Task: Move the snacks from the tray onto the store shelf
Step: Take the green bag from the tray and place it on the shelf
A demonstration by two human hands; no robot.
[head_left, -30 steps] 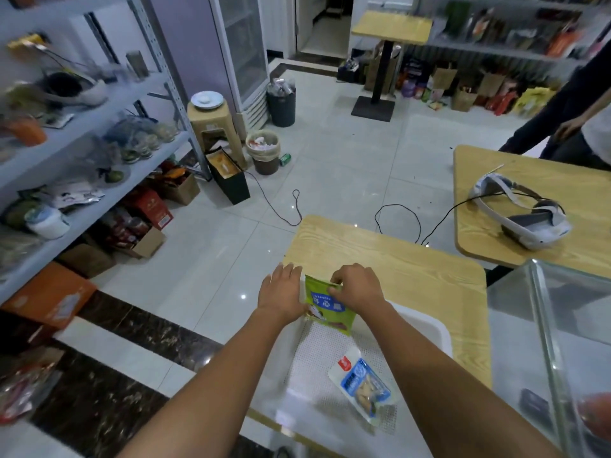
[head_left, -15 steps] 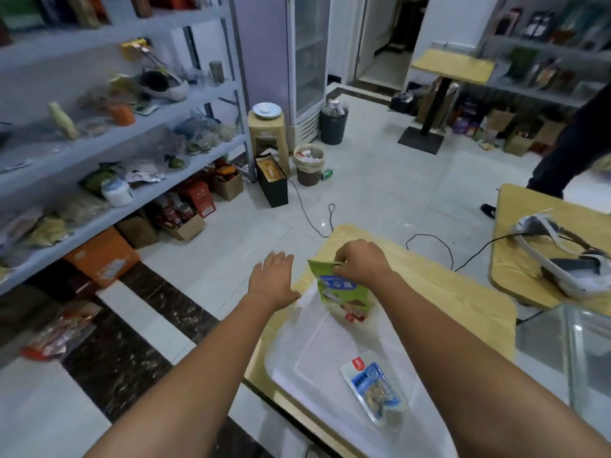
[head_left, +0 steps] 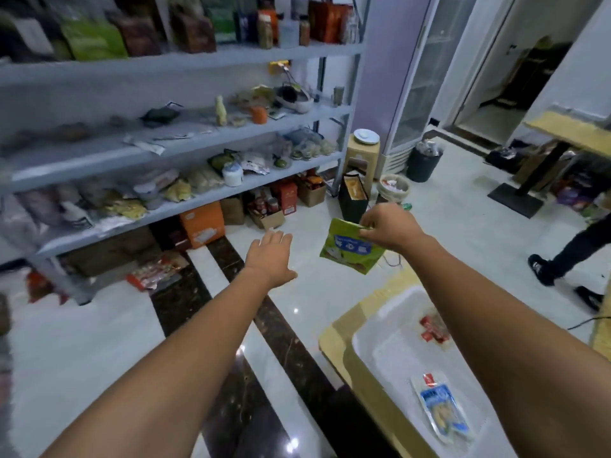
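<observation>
Glossy tiled floor (head_left: 99,342); right hand (head_left: 388,226) fingers (head_left: 367,223) pinch crinkly green pouch (head_left: 347,251); left hand (head_left: 269,256) flat, spread, empty.

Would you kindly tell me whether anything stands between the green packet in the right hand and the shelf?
No object does: the green packet, pinched by the right hand, hangs over bare floor. Only the open left hand lies on its shelf side.

Both bare forearms extended forward, well apart. Left hand (head_left: 269,256): palm down, fingers (head_left: 279,238) straight and close together, thumb out to the side, holding nothing. Right hand (head_left: 388,226): slightly higher, curled, pinching the top edge of a green snack packet (head_left: 348,249), which hangs below it.
</observation>
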